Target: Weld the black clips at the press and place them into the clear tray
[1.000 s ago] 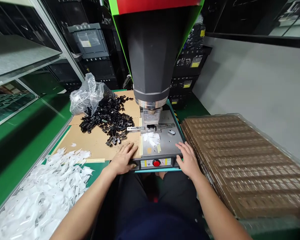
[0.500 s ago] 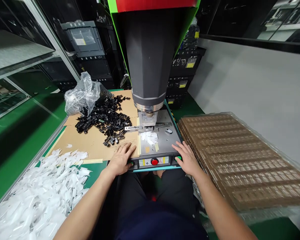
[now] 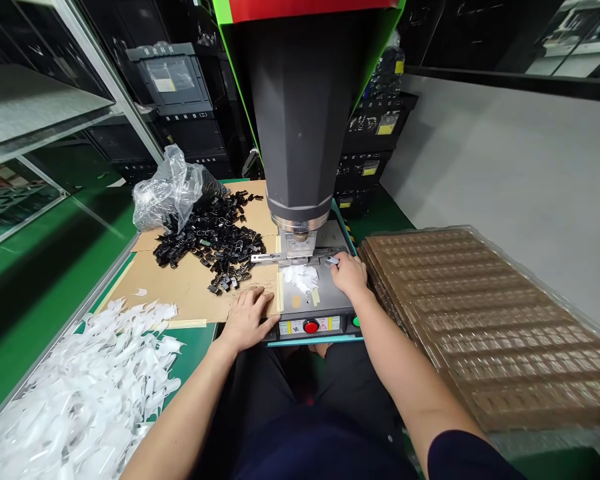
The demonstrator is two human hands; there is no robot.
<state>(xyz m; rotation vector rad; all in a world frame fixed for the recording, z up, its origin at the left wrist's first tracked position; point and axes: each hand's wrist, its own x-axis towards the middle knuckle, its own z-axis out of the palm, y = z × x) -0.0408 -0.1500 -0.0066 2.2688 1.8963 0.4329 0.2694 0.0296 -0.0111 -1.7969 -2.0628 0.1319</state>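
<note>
My left hand [image 3: 247, 320] lies palm down on the cardboard [image 3: 190, 293] by the front edge of the press, fingers spread and nothing held. On the press's metal bed, my right hand [image 3: 350, 273] has its thumb and fingertips closed on a small grey clip-like part [image 3: 333, 260]. Left of that hand, a clear block under the press head [image 3: 300, 200] is down over the metal fixture [image 3: 267, 258]. White film pieces [image 3: 301, 277] lie in front of the fixture. A red button [image 3: 311, 327] and a green button [image 3: 356, 321] sit on the front panel.
Black small parts [image 3: 215, 240] are heaped on the cardboard beside a clear plastic bag [image 3: 167, 190]. White thin pieces [image 3: 90, 387] cover the table at the left. Stacked brown blister trays [image 3: 480, 313] stand close on the right. Black crates [image 3: 180, 80] are piled behind.
My right hand has left the green button, moved forward onto the bed and taken hold of the small grey part. My left thumb has shifted off its button toward the panel.
</note>
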